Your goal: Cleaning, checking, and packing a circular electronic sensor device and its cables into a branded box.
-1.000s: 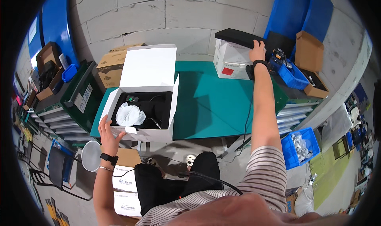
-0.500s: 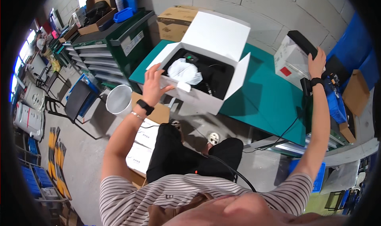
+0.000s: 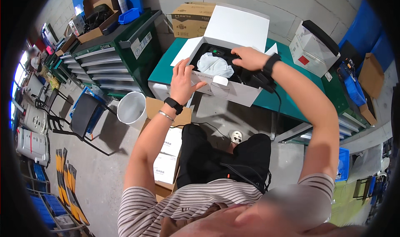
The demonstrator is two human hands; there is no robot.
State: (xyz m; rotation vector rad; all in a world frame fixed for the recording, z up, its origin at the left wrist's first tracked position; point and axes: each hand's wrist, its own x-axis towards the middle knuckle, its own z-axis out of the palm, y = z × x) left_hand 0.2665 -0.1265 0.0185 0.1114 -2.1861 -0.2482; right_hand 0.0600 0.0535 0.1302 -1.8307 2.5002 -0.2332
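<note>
An open white carton (image 3: 208, 83) rests on the green-topped table, its lid raised at the back. Inside, black foam surrounds a white crumpled wrapped bundle (image 3: 214, 65); behind it lies a small dark item with a green spot (image 3: 214, 51). My left hand (image 3: 183, 82) is at the carton's front left corner, fingers spread and thumb along the front wall. Over the carton's right half reaches my right hand (image 3: 249, 58), its fingers bent but apart, with nothing visible between them. A black device (image 3: 264, 81) with a cable hangs by my right wrist.
A white box with a black top strip (image 3: 312, 49) stands at the table's right. Behind the carton is a brown cardboard box (image 3: 191, 20). A green drawer cabinet (image 3: 112, 58) and a white bin (image 3: 132, 108) are to the left. White boxes (image 3: 166, 168) sit beside my legs.
My right hand has left the white box at the right and swung left over the open carton. My left hand stays at the carton's front left corner. The view has shifted slightly.
</note>
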